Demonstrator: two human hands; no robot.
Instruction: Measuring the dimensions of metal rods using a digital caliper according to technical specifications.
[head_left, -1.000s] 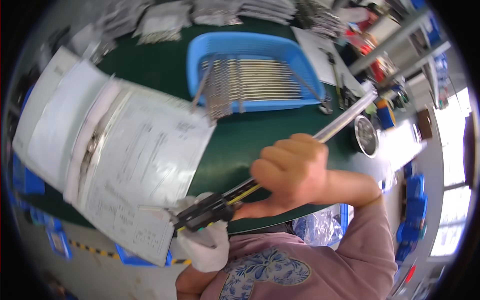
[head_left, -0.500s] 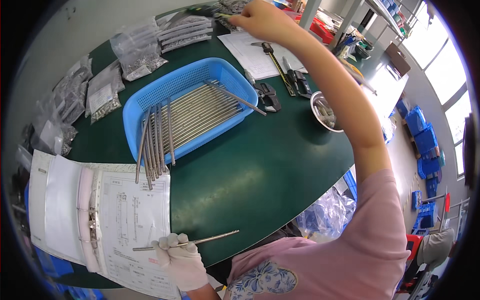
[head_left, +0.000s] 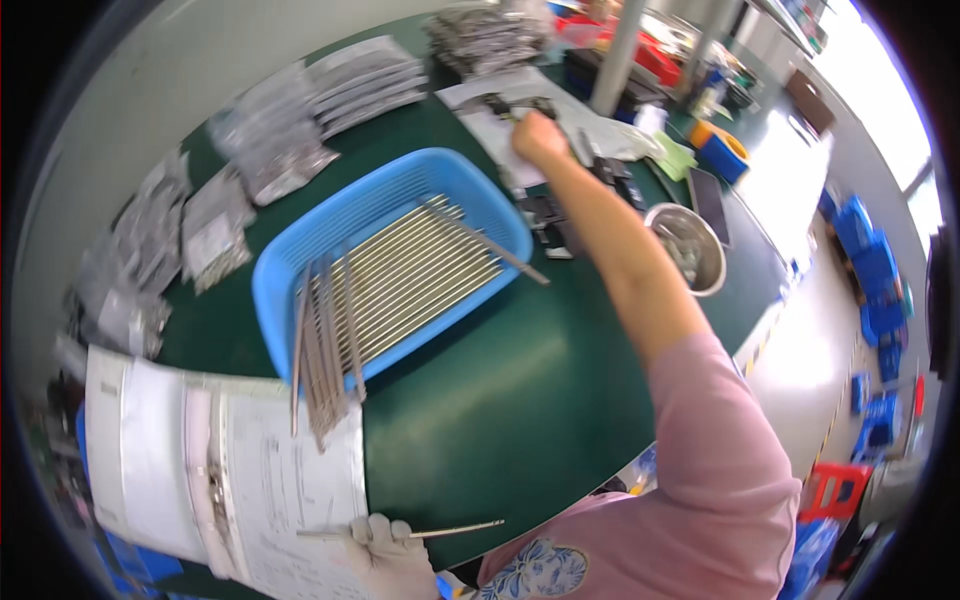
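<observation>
My left hand [head_left: 388,558], in a white glove, is closed around a thin metal rod [head_left: 455,530] above the open ring binder. The rod sticks out on both sides of the fingers. My bare right hand [head_left: 538,138] is curled closed at the far side of the table, over white paper sheets. By its fingertips is a dark, blurred caliper-like tool [head_left: 497,104], which it appears to grip. Near this hand lie other dark measuring tools [head_left: 548,218]. A blue plastic basket [head_left: 275,318] holds many metal rods [head_left: 405,275]; several [head_left: 325,370] lean over its near edge and one over its right side.
An open binder [head_left: 150,450] with drawings lies at near left. Bags of small parts [head_left: 265,140] line the wall side. At right are a metal bowl [head_left: 708,265] with small items, a phone [head_left: 708,205] and a blue-and-yellow tape roll [head_left: 720,152]. A table post [head_left: 617,60] rises behind.
My right hand has come down from the far top edge, nearer to the paper, with the dark tool. My left hand still holds the rod. The whole view has shifted a little.
</observation>
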